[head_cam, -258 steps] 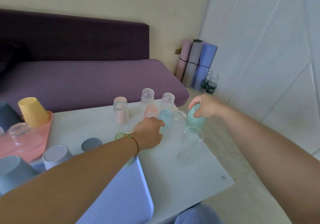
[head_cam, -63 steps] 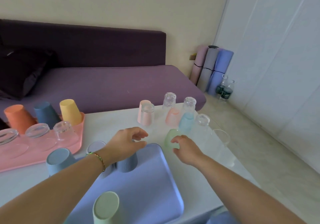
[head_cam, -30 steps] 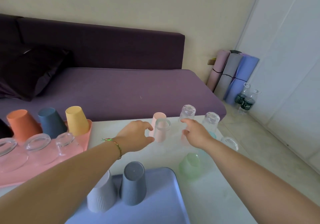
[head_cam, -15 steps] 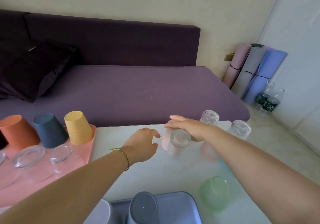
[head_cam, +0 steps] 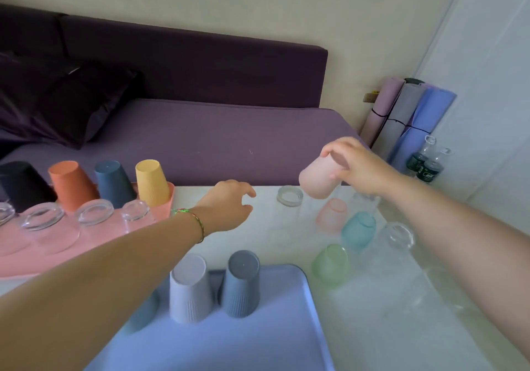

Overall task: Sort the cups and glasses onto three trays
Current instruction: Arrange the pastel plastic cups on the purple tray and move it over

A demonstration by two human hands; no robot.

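**Pink cup aloft over crowded glassware**

Our right hand [head_cam: 355,167] grips the pink cup [head_cam: 319,180] by its upper end, fingers and thumb curled round it. It holds the cup tilted in the air above the far side of the table [head_cam: 266,236]. Our left hand [head_cam: 228,206] hovers low over the table, fingers loosely spread and holding nothing, near an upturned clear glass [head_cam: 289,195].

The danger lies underneath. A frosted pink glass [head_cam: 331,214], a blue glass [head_cam: 358,227] and a green glass [head_cam: 329,264] stand close together below the cup. A low carry, or a slip from that one-ended grip, would likely topple them. Our right forearm also passes over another clear glass [head_cam: 400,236] near the table's right edge, where a careless sweep could send it to the floor. The clear pieces are hard to make out against the pale top, so either hand could clip one.

The best lane, we judge, runs high and leftward. Bare table lies between the glass cluster and the pink tray [head_cam: 165,213], whose back row looks full up to the yellow cup [head_cam: 152,183] at its rim. The blue tray [head_cam: 286,322] offers bare surface right of the light grey cup [head_cam: 187,287] and dark grey cup [head_cam: 242,281]. A third tray is not in view.
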